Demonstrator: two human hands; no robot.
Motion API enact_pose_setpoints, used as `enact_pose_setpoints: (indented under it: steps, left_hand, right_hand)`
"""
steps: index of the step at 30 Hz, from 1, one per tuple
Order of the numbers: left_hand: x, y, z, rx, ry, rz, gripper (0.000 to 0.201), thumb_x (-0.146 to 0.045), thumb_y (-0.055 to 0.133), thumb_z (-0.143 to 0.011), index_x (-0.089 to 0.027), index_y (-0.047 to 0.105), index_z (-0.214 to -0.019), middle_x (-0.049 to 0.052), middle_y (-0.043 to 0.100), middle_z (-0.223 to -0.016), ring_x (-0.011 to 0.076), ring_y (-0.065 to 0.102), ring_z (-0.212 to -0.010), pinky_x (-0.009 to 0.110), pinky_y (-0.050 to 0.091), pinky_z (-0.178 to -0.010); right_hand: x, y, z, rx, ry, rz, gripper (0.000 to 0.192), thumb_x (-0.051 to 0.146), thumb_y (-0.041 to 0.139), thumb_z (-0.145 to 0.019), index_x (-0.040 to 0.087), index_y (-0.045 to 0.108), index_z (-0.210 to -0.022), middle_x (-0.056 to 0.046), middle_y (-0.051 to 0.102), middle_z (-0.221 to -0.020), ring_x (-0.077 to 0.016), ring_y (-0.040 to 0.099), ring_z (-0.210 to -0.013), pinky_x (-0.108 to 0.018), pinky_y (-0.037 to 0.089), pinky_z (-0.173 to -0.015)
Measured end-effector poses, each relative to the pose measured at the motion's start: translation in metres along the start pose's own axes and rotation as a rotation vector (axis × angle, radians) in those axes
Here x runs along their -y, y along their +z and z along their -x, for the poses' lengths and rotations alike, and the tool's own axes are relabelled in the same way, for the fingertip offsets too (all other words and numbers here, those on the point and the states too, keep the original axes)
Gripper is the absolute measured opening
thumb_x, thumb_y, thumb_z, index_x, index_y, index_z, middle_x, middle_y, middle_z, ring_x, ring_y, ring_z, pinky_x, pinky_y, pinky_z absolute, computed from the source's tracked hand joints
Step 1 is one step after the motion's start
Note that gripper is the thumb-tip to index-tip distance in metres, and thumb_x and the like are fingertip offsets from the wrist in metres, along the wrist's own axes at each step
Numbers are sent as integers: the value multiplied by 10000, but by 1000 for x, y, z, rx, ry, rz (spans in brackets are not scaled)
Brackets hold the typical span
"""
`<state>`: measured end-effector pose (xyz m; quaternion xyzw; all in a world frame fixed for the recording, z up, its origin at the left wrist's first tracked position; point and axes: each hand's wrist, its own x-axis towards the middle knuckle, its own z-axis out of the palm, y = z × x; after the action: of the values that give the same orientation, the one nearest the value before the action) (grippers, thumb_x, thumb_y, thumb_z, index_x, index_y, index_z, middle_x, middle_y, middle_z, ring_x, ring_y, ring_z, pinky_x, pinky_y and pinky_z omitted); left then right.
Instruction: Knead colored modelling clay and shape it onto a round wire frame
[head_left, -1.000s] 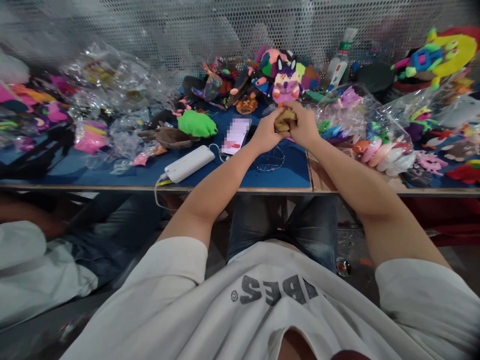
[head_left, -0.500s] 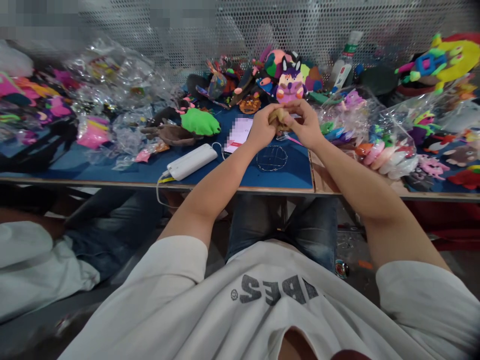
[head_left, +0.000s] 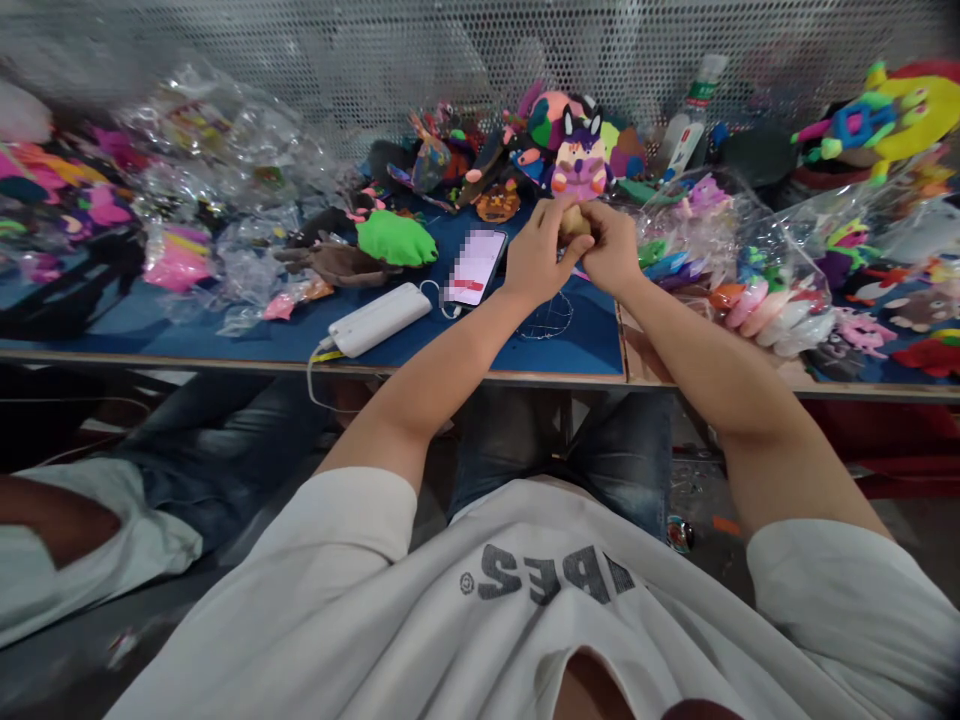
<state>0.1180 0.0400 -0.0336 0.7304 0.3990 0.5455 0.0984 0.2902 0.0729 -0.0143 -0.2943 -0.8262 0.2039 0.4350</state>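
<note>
Between my two hands sits a lump of tan modelling clay [head_left: 574,224], partly covered by the fingers. My left hand [head_left: 538,252] is closed around its left side, thumb across the front. My right hand [head_left: 611,245] closes on it from the right. Just beyond the hands stands a purple and pink clay animal figure [head_left: 579,170]. Below them a thin wire ring [head_left: 551,318] lies on the blue table, partly behind my left forearm. To the left is a phone [head_left: 477,268] with its screen lit.
A white power bank [head_left: 381,320] with a cable lies near the table's front edge [head_left: 225,362]. Bright green clay [head_left: 396,238] is left of the phone. Bagged clay pieces [head_left: 757,300] crowd the right, and clear plastic bags [head_left: 217,140] the left. Another person's sleeve [head_left: 105,540] shows at lower left.
The clay looks more compact and rounded between my hands. My left hand has shifted right and turned, with its thumb now across the front. More of the phone shows.
</note>
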Motion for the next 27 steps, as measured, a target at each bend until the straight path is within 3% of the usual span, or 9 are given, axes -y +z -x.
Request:
enact_pose_setpoints:
  steps: [3, 7, 11, 15, 18, 21, 23, 24, 27]
  left_hand:
    - [2, -2, -3, -91, -21, 4, 823, -940, 603, -903, -280, 695, -1386, 144, 663, -1459, 384, 555, -1529, 508, 419, -1282]
    - [18, -10, -5, -102, -79, -62, 725, -938, 534, -949, -266, 749, -1116, 128, 744, -1213, 325, 661, -1285, 513, 454, -1179]
    - [36, -13, -9, -107, -96, -20, 690, -903, 485, -996, -264, 695, -845, 88, 690, -861, 328, 718, -1136, 504, 489, -1102]
    - [40, -14, -14, -243, -99, 0, 729, -923, 417, -1004, -274, 721, -871, 53, 656, -790, 273, 705, -899, 472, 529, -968]
    - [39, -12, -17, -325, -90, 5, 793, -965, 340, -981, -275, 690, -804, 44, 595, -741, 251, 630, -770, 469, 526, -900]
    - [42, -8, -19, -388, -152, 39, 833, -991, 253, -963, -271, 509, -630, 26, 444, -646, 240, 557, -690, 484, 531, -892]
    - [44, -7, -19, -370, -190, 63, 859, -999, 190, -956, -269, 474, -603, 28, 422, -637, 245, 575, -695, 504, 546, -905]
    - [44, -7, -19, -345, -190, 72, 881, -999, 166, -956, -264, 530, -632, 41, 469, -672, 257, 624, -753, 516, 555, -941]
    - [34, -10, -16, -278, -117, 67, 934, -996, 165, -960, -272, 756, -996, 103, 671, -1024, 304, 706, -1177, 536, 521, -1148]
  right_hand:
    - [-11, 7, 1, -96, -31, 17, 507, 691, 684, -950, 266, 777, -1211, -53, 778, -988, -352, 748, -1135, -623, 623, -1099]
    - [-14, 10, 8, -43, -22, 139, 346, 579, 716, -938, 246, 768, -1018, -55, 696, -841, -310, 734, -950, -599, 628, -1049]
    - [-7, 18, 12, -37, -24, 54, 526, 727, 746, -879, 256, 722, -1110, -48, 709, -926, -272, 711, -882, -548, 668, -937]
    - [-4, 29, 12, -42, -13, -114, 780, 916, 749, -797, 257, 703, -1213, -71, 735, -1002, -324, 730, -1030, -581, 662, -975]
    - [-6, 33, 11, -69, 12, -129, 758, 940, 651, -865, 263, 734, -1197, -81, 740, -1028, -360, 724, -1127, -625, 638, -1036]
    - [-10, 31, 8, -100, 10, -83, 650, 873, 637, -925, 260, 773, -1096, -69, 726, -958, -348, 727, -1074, -632, 641, -1036]
    - [-12, 27, 6, -123, 12, -51, 579, 816, 675, -933, 254, 777, -1025, -53, 703, -883, -324, 727, -992, -623, 653, -1012]
    - [-13, 24, 5, -138, 17, -34, 550, 790, 692, -933, 250, 773, -990, -47, 688, -848, -312, 722, -952, -619, 657, -999]
    - [-13, 18, 5, -176, 34, 20, 506, 749, 725, -927, 244, 759, -925, -41, 662, -795, -297, 706, -899, -624, 657, -999]
